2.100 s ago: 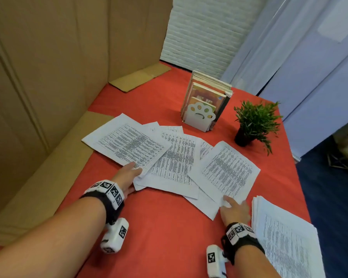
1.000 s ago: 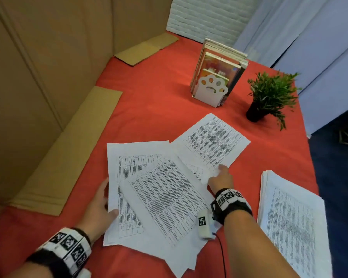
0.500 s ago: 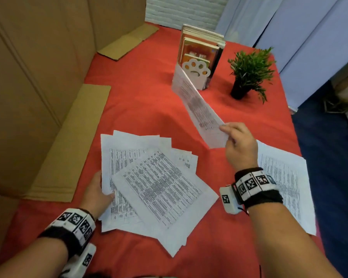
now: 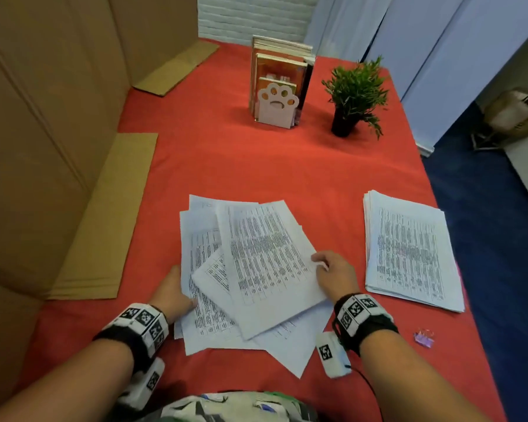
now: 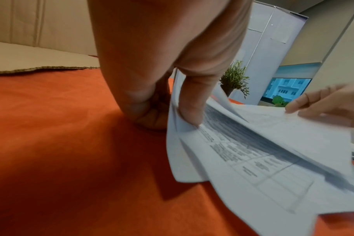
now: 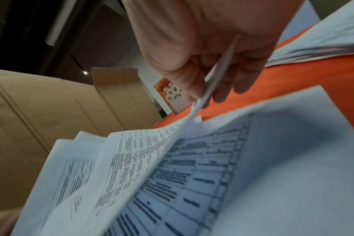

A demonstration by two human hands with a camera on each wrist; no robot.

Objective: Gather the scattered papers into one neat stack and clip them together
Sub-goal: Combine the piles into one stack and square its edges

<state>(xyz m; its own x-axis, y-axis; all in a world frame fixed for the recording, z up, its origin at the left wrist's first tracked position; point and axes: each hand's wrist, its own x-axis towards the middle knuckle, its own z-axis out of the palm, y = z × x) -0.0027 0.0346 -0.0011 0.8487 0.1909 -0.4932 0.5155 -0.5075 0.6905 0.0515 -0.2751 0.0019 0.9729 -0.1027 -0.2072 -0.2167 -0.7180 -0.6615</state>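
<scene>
A loose, fanned pile of printed papers (image 4: 208, 318) lies on the red tablecloth (image 4: 256, 166) in front of me. My left hand (image 4: 180, 287) is at the pile's left edge. In the left wrist view this left hand (image 5: 178, 115) pinches that edge, thumb on top and fingers curled underneath. My right hand (image 4: 320, 263) holds the right edge of the top sheet (image 4: 265, 254), which lies across the pile. The right wrist view shows the right hand (image 6: 204, 91) with the sheet's edge between thumb and fingers. A small purple binder clip (image 4: 424, 339) lies near my right wrist.
A separate neat stack of papers (image 4: 409, 251) lies to the right, close to the table's right edge. Farther back stand a paw-shaped book holder with books (image 4: 279, 83) and a small potted plant (image 4: 354, 95). Cardboard sheets (image 4: 104, 214) line the left side.
Half a second ago my right hand held one sheet up in the air. That sheet now lies on top of the pile, still in the hand. The left hand stays at the pile's left edge.
</scene>
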